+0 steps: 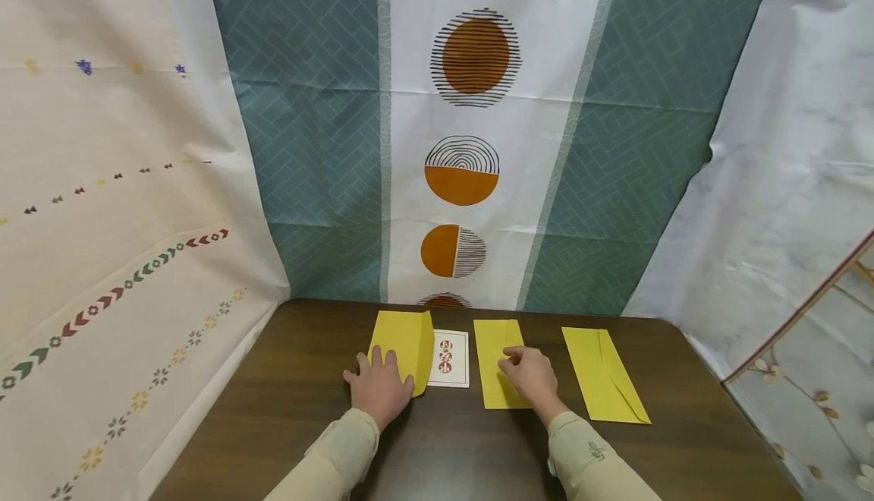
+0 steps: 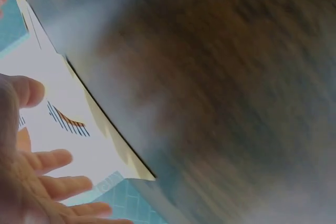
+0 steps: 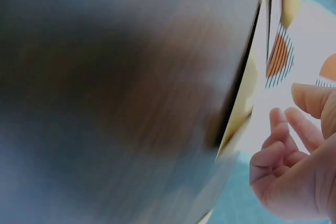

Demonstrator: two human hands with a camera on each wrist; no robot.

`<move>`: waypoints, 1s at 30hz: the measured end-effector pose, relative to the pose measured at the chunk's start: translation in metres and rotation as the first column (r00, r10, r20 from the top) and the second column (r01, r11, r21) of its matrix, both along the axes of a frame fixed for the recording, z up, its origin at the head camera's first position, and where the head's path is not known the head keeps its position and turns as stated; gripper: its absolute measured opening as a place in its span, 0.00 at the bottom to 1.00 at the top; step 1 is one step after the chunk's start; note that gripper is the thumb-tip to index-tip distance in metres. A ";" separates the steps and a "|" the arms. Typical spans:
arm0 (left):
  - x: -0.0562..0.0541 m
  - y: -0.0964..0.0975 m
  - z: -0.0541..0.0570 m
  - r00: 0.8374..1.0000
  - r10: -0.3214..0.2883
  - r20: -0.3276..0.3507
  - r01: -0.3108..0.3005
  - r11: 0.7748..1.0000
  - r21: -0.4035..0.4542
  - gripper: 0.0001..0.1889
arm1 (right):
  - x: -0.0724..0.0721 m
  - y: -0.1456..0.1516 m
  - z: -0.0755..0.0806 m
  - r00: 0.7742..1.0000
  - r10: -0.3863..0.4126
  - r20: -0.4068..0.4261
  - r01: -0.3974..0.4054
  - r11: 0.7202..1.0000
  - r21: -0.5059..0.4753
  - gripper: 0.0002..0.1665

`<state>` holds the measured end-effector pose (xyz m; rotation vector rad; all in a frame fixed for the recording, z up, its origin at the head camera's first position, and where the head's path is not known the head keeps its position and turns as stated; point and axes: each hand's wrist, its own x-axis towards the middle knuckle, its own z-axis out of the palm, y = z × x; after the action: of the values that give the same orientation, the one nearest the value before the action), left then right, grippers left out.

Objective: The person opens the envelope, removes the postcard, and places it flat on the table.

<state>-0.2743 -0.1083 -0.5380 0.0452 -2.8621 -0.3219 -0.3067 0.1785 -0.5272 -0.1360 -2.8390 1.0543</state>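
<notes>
My left hand (image 1: 380, 389) has its fingers spread over the lower left part of a yellow envelope (image 1: 401, 334), whose long flap (image 1: 425, 357) stands raised on its right side. Beside that flap lies a white card (image 1: 459, 360) with a red printed design and a thin border. Over a second yellow envelope (image 1: 490, 368) hovers my right hand (image 1: 532, 376), fingers loosely bent. In the right wrist view the thumb and fingers of this hand (image 3: 296, 166) are apart, with nothing between them. The left wrist view shows the left fingers (image 2: 65, 184) extended and spread.
A third yellow envelope (image 1: 604, 372) lies further right, its seams facing up. All the paper rests on a dark wooden table (image 1: 300, 379). Behind the table hangs a patterned cloth (image 1: 328, 144), with pale cloths at the left and right sides.
</notes>
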 end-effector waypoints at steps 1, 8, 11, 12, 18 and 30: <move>0.000 -0.001 0.000 0.999 -0.020 -0.035 0.019 1.000 -0.022 0.31 | 0.001 0.008 0.000 1.000 0.001 -0.007 -0.001 1.000 0.003 0.23; -0.002 0.008 0.000 0.977 -0.164 -0.135 0.155 0.985 -0.071 0.31 | 0.009 0.048 -0.002 0.999 0.016 -0.043 -0.014 0.999 0.047 0.33; -0.001 0.017 0.001 0.965 -0.231 -0.126 0.222 0.972 -0.078 0.31 | 0.013 0.055 -0.001 0.999 0.019 -0.045 -0.016 0.998 0.059 0.34; -0.001 0.021 0.002 0.960 -0.252 -0.123 0.244 0.967 -0.079 0.31 | 0.014 0.057 -0.001 0.999 0.020 -0.049 -0.017 0.998 0.060 0.35; -0.001 0.044 0.003 0.932 -0.342 -0.119 0.331 0.938 -0.098 0.31 | 0.017 0.061 0.000 0.998 0.038 -0.051 -0.033 0.995 0.093 0.37; 0.000 0.083 -0.007 0.900 -0.426 -0.090 0.412 0.900 -0.142 0.32 | 0.015 0.055 -0.006 0.998 0.053 -0.036 -0.048 0.992 0.116 0.39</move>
<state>-0.2743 -0.0256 -0.5452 -0.6029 -2.7409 -0.2215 -0.2915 0.2338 -0.5335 -0.0334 -2.8730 0.8893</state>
